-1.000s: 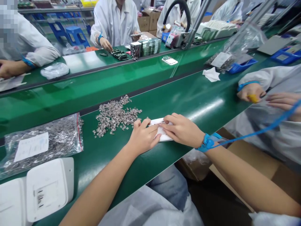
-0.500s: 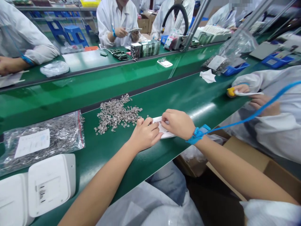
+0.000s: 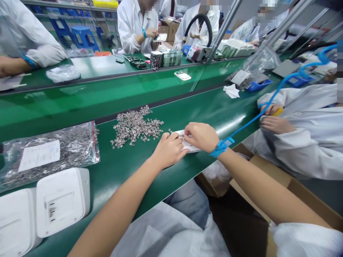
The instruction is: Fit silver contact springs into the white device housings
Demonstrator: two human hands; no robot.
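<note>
A white plastic panel lies on the green bench in front of me, largely covered by my hands. My left hand grips its left end, fingers curled over the top and thumb along the near edge. Over the panel's middle, my right hand is closed in a pinch, fingertips down against the surface; whatever is between them is hidden. A blue strap circles my right wrist. Just left of my hands spreads a heap of small metal clips, and one loose clip lies by my left fingers.
A clear bag of metal parts and two white plastic housings are at left. A blue cord runs from my strap toward upper right. A co-worker's hands work at right. An open cardboard box stands below the bench edge.
My view has shifted slightly. Both my hands stay at the panel, with small finger movements. The co-worker at right has drawn their hands together, and the blue cord hangs differently.
</note>
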